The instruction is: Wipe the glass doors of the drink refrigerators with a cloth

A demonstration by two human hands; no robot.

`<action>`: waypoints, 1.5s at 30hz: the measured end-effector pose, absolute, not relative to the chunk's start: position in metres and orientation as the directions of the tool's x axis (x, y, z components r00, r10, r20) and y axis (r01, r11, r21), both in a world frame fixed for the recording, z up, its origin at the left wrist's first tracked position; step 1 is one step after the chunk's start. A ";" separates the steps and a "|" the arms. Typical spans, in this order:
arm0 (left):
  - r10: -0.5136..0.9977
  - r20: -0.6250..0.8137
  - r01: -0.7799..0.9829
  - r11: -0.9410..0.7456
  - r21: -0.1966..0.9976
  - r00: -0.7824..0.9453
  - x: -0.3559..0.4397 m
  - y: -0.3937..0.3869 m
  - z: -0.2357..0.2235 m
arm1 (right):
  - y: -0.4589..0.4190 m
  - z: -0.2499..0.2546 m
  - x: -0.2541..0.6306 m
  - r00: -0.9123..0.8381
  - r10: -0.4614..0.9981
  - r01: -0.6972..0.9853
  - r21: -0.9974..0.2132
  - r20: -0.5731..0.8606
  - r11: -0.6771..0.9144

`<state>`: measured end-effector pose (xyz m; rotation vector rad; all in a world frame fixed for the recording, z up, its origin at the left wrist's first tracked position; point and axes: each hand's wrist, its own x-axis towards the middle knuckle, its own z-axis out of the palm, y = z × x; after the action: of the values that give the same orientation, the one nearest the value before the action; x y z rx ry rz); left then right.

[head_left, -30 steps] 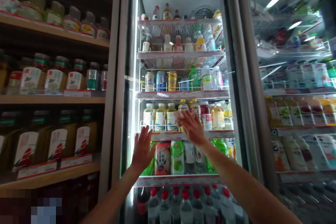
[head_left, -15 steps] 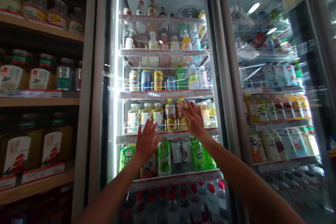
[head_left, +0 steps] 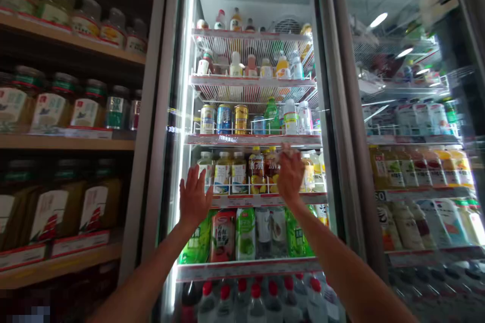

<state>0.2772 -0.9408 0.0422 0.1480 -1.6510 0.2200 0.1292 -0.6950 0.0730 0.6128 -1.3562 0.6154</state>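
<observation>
Glass cooler door looks shut in front of us, bottled drinks racked behind it. Our left hand is open, fingers spread, up at the glass level with the juice bottles. Our right hand is bunched, fingers blurred, right by the yellow-capped bottles; can't tell if it's clenched on anything. No bottle out in our view so far. Red-capped water bottles get cut off at the bottom; glass jars fill the wooden shelf to the left.

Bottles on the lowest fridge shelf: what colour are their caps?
Red caps, seen best in the head view.
</observation>
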 end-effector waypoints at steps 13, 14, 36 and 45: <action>-0.002 0.993 -0.266 0.964 -0.029 -0.117 0.301 -0.973 0.050 | -0.653 0.092 0.111 0.020 0.354 -0.696 -0.241 0.935 0.677; -0.003 0.992 -0.272 0.962 -0.031 -0.123 0.303 -0.977 0.051 | -0.655 0.102 0.109 0.003 0.428 -0.693 -0.307 0.904 0.653; -0.018 0.984 -0.374 0.926 -0.050 -0.176 0.355 -1.013 0.058 | -0.806 0.116 0.193 0.045 0.035 -0.787 0.014 0.998 0.617; -0.061 0.987 -0.456 0.890 -0.013 -0.147 0.409 -1.041 0.065 | -0.900 0.094 0.253 0.283 -0.406 -0.838 0.430 0.869 0.335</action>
<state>0.4085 -1.0412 0.0653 0.3997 -1.6974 0.3594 0.2533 -0.8997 0.0936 1.2741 -1.3280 0.4301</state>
